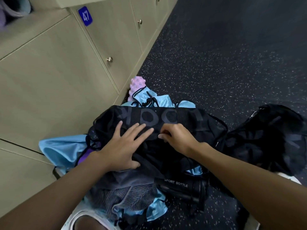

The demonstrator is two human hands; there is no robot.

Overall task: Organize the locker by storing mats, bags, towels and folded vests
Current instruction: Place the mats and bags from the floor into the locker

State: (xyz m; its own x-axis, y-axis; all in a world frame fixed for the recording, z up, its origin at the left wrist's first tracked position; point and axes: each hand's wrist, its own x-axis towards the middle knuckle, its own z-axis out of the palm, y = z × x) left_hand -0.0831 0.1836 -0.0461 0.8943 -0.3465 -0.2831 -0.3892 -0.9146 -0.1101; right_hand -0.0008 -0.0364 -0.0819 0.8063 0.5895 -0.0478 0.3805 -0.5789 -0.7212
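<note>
Head view, looking down past my knee at the pile on the floor (232,63).

Position: the black mesh bag (149,116) lies on top of the pile, directly under both hands. Its long axis runs crosswise to me, left to right, with the lettered band along the far edge.

Left hand (123,146): flat on the bag, fingers straight and spread, pressing the mesh down on its left half.

Right hand (176,136): fingers curled, thumb and fingertips pinching a fold of black fabric just below the band, near the bag's middle. The two hands are close together.

Surroundings:
- blue vests (56,148) stick out from under the bag to the left and beyond it
- a grey striped towel (119,198) lies on the near side
- a sport bottle (177,184) lies just right of the towel
- a pink foam roller (137,85) lies beyond the bag, by the locker base
- a second black bag (269,138) sits apart to the right

Key relation: the locker doors (49,80) stand to my left. The open compartment (11,10), which seems to hold rolled mats, is up at far left. The bag must therefore travel left and upward, and the left hand is the nearer one to the lockers.

Judgement: the bag probably needs folding across its long axis, right half over toward the left, before it is lifted.

Risk: the drawcords could snag the vests beneath and drag them along.
</note>
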